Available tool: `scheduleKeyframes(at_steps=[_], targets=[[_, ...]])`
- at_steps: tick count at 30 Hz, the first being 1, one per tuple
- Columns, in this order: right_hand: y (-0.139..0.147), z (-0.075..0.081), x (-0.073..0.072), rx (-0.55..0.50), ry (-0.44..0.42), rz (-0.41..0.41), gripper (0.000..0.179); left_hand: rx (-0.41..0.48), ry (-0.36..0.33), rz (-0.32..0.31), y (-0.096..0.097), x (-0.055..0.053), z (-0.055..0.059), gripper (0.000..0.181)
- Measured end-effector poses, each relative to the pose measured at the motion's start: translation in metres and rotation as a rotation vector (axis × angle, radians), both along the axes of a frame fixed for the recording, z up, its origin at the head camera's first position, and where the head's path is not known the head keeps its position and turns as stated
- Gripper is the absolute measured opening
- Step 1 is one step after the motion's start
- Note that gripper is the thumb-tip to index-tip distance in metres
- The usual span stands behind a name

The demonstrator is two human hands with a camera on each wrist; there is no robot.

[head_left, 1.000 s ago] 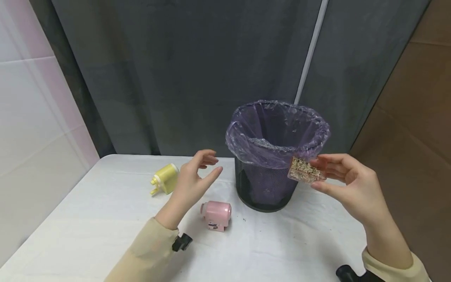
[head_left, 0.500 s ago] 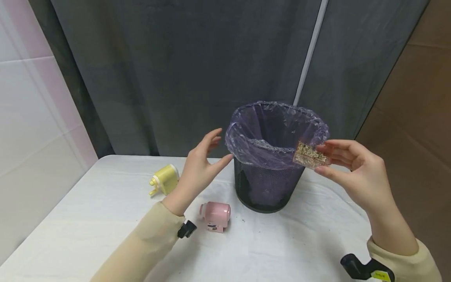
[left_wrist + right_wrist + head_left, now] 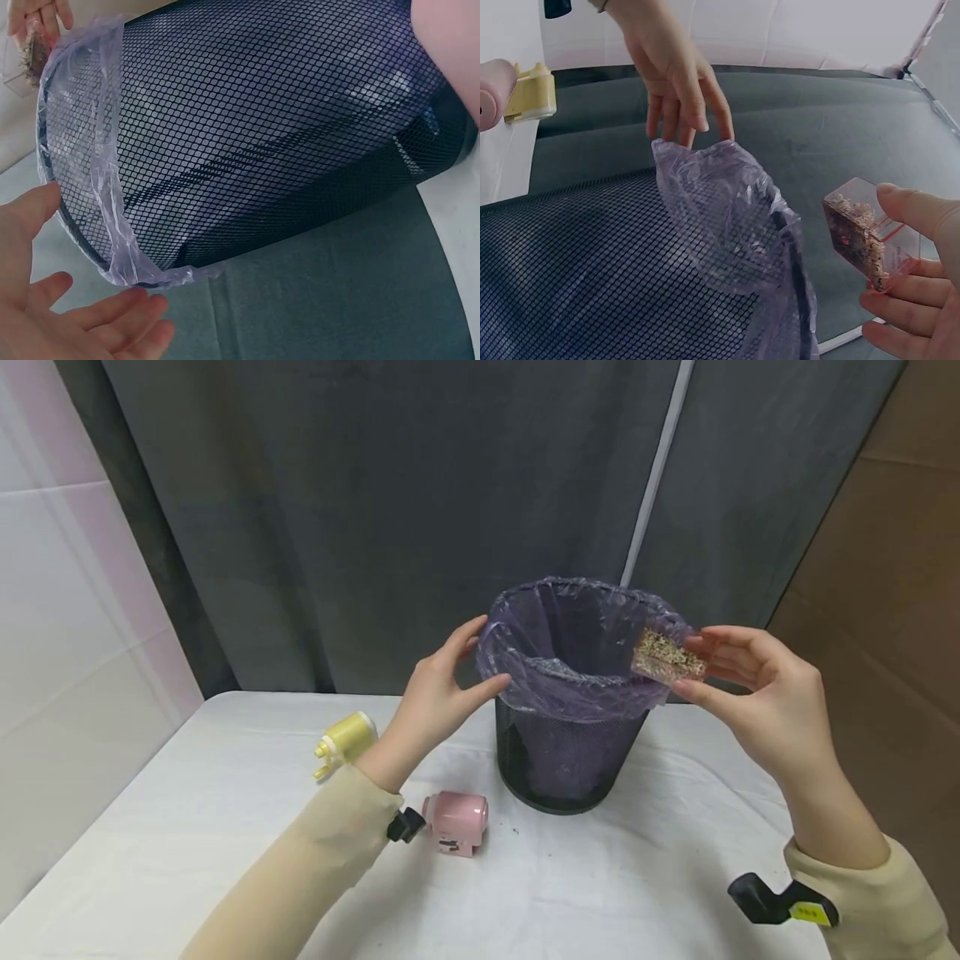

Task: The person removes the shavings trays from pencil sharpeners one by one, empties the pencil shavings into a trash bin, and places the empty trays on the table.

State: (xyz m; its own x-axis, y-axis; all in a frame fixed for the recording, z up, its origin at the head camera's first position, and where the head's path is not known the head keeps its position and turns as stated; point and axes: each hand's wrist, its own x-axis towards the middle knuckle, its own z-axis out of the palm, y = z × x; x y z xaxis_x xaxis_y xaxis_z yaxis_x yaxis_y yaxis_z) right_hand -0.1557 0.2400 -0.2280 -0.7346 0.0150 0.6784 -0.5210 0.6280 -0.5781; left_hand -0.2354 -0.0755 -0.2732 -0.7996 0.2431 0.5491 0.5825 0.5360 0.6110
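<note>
A mesh wastebasket [image 3: 573, 768] stands on the table, lined with a purple plastic bag [image 3: 577, 689] folded over its rim. My left hand [image 3: 442, 697] is at the left side of the rim, fingers spread and loosely bent; its thumb tip appears to meet the bag edge in the left wrist view. My right hand [image 3: 772, 702] pinches a small clear shavings drawer [image 3: 870, 236] between thumb and fingers, by the right side of the rim. Pale and dark pencil shavings [image 3: 855, 232] lie inside the drawer. The inside bottom of the wastebasket is hidden.
A pink crank pencil sharpener [image 3: 457, 820] lies on the white-covered table [image 3: 570, 893] in front of the wastebasket. A yellow one [image 3: 351, 739] lies behind my left forearm. A grey curtain [image 3: 412, 527] hangs behind the table, and a brown panel [image 3: 892, 610] is at the right.
My left hand has moved up and right to the wastebasket's rim. My right hand has lifted the shavings drawer to about rim height and slightly right. The sharpeners have stayed put.
</note>
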Motion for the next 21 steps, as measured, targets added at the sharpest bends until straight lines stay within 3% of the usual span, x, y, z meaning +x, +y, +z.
scheduleKeyframes(at_steps=[9, 16, 21], targets=[[-0.001, 0.002, -0.013, -0.002, -0.019, -0.045, 0.055, -0.033, -0.061, -0.017, 0.006, -0.005, 0.003, 0.073], [0.000, 0.004, -0.022, -0.005, -0.009, -0.057, 0.055, -0.007, -0.034, -0.036, 0.013, -0.009, 0.004, 0.061], [0.002, 0.004, -0.028, 0.004, -0.026, -0.065, 0.055, 0.012, -0.017, -0.010, 0.017, -0.011, 0.006, 0.051]])
